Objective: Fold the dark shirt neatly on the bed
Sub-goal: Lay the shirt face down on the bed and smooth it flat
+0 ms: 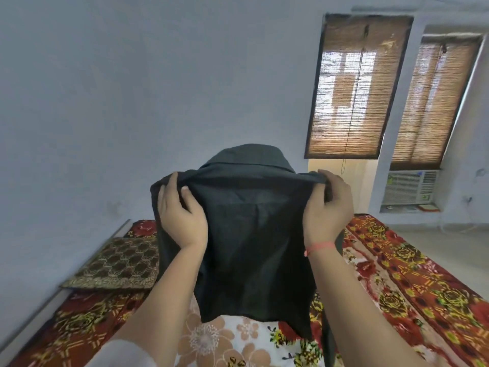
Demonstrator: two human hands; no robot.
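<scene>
The dark shirt (254, 234) hangs in the air in front of me, collar at the top, its lower hem dangling just above the bed (412, 274). My left hand (180, 213) grips the shirt at its left shoulder, thumb over the front of the cloth. My right hand (329, 207) grips the right shoulder, fingers curled over the top edge; a red thread is tied round that wrist. The bed carries a red and yellow floral cover.
A brown patterned cushion (116, 263) lies on the bed at the left, by the wall. A white floral cloth (219, 340) lies under the shirt. Two windows with bamboo blinds (352, 86) and an air conditioner (410, 186) stand at the back right.
</scene>
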